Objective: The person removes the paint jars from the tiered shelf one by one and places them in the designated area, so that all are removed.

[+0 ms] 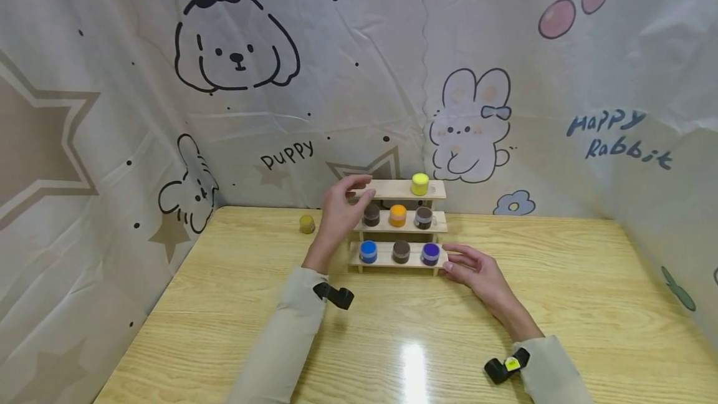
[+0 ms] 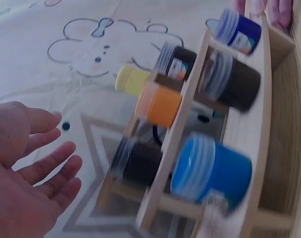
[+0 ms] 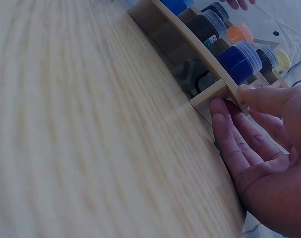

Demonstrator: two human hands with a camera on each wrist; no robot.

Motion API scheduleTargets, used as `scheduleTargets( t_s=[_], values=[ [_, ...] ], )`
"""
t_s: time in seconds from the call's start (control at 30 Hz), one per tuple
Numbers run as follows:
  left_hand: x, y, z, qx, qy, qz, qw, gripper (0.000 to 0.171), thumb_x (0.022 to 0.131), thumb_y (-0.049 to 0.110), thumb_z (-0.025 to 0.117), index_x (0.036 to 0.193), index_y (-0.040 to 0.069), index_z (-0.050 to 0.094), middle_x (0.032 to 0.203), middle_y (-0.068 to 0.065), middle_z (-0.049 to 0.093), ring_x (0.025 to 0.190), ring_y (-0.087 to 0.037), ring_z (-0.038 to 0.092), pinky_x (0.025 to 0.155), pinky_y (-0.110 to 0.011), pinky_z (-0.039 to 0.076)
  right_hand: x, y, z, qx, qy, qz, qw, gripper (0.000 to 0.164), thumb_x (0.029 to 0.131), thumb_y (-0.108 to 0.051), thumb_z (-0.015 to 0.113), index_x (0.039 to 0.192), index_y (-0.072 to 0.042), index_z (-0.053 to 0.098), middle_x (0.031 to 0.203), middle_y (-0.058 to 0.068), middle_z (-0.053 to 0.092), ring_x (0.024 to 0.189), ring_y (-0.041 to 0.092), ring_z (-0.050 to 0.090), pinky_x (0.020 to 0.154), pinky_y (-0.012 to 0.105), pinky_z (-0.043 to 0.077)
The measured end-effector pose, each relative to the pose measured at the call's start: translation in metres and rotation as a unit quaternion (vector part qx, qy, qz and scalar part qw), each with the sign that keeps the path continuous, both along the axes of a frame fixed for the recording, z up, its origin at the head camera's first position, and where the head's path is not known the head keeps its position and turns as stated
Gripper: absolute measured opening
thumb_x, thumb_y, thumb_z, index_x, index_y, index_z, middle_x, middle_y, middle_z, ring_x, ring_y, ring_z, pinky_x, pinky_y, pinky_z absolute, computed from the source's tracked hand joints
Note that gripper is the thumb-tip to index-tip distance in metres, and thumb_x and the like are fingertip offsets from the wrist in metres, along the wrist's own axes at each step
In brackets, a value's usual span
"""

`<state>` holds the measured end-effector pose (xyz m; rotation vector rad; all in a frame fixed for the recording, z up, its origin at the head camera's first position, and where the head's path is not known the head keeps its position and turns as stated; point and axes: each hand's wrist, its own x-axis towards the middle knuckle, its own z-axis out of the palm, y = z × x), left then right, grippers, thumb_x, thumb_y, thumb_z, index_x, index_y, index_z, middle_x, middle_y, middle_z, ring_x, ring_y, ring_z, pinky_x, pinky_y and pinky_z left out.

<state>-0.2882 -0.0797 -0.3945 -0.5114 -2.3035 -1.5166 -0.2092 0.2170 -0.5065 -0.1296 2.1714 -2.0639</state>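
Observation:
A three-tier wooden display rack (image 1: pixel 392 188) holds small paint jars with clear lids. A yellow jar (image 1: pixel 420 184) stands on the top board. Along the middle board an orange jar (image 1: pixel 397 216) sits between two dark ones. The bottom board carries a blue jar (image 1: pixel 368 252), a dark brown jar (image 1: pixel 401 252) and a purple jar (image 1: pixel 430 254). At the top board's left end is my left hand (image 1: pixel 339 212), fingers spread and holding nothing in the left wrist view. My right hand (image 3: pixel 259 134) pinches the bottom board's right end, thumb above and fingers beneath.
A dark yellow jar (image 1: pixel 306 224) stands alone on the wooden table (image 1: pixel 224 304), left of the rack. Close behind the rack hangs a pale curtain (image 1: pixel 359 98) with cartoon animals, which also runs along both sides of the table.

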Motion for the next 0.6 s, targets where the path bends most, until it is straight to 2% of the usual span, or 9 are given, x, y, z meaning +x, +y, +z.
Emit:
scheduleTargets(
  t_s=[0.1, 0.3, 0.6],
  values=[
    [-0.002, 0.013, 0.002, -0.007, -0.012, -0.009, 0.9999, 0.031, 0.1, 0.016, 0.07, 0.128, 0.005, 0.069, 0.126, -0.009, 0.068, 0.117, -0.026, 0.061, 0.103, -0.045, 0.051, 0.0, 0.001, 0.0, 0.001, -0.002, -0.001, 1.0, 0.054, 0.099, -0.013, 0.07, 0.147, 0.003, 0.05, 0.135, 0.029, 0.061, 0.105, 0.02, 0.072, 0.092, 0.032, 0.058],
    [-0.006, 0.037, 0.006, -0.024, -0.026, -0.022, 0.9991, 0.033, 0.1, 0.017, 0.07, 0.13, 0.004, 0.067, 0.128, -0.009, 0.068, 0.119, -0.026, 0.062, 0.103, -0.04, 0.052, 0.001, 0.001, 0.001, 0.007, -0.004, 0.0, 1.0, 0.055, 0.099, -0.014, 0.07, 0.148, 0.002, 0.049, 0.136, 0.029, 0.06, 0.106, 0.02, 0.072, 0.092, 0.032, 0.058],
    [-0.017, 0.064, 0.005, -0.011, -0.041, -0.057, 0.9975, 0.035, 0.097, 0.012, 0.072, 0.129, -0.001, 0.067, 0.128, -0.015, 0.068, 0.119, -0.031, 0.063, 0.104, -0.046, 0.05, 0.001, 0.001, 0.001, 0.005, -0.003, -0.001, 1.0, 0.054, 0.1, -0.013, 0.069, 0.148, 0.002, 0.049, 0.135, 0.029, 0.06, 0.105, 0.02, 0.073, 0.092, 0.033, 0.058]
  ],
)
